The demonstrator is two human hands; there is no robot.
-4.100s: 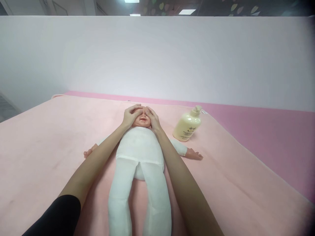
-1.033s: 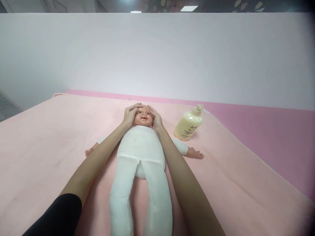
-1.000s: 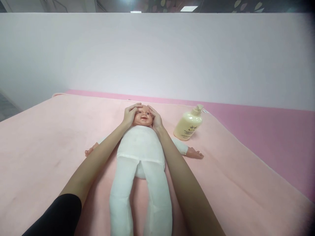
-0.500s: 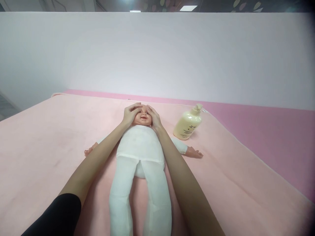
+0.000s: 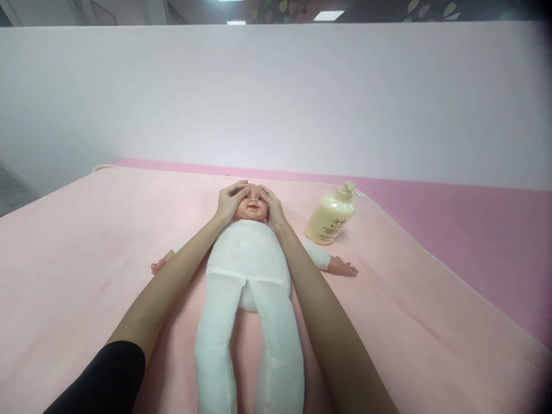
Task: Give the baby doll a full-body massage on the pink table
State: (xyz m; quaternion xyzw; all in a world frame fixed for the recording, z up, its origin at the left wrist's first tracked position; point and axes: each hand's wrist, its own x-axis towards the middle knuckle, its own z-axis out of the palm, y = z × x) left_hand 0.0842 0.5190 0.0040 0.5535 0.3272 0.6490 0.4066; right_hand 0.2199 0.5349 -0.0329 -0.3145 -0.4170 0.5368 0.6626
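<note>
A baby doll (image 5: 248,250) with a white cloth body lies on its back, its head at the far end and its legs towards me. My left hand (image 5: 232,201) is curled round one side of the doll's head, fingers bent over the brow. On the other side my right hand (image 5: 273,208) cups the head the same way, fingertips by the eye. Between the hands the doll's nose, mouth and chin show; the sides of its head are hidden. Its arms stretch out sideways, partly beneath my forearms.
A pale yellow pump bottle (image 5: 330,218) stands tilted in view to the right of the doll's head. Under everything is a pink blanket (image 5: 409,322) over a brighter pink surface (image 5: 474,241). A white partition (image 5: 276,98) rises behind.
The whole view has shifted very slightly. Both hands keep their places on the doll's head, with hardly any visible movement of the fingers.
</note>
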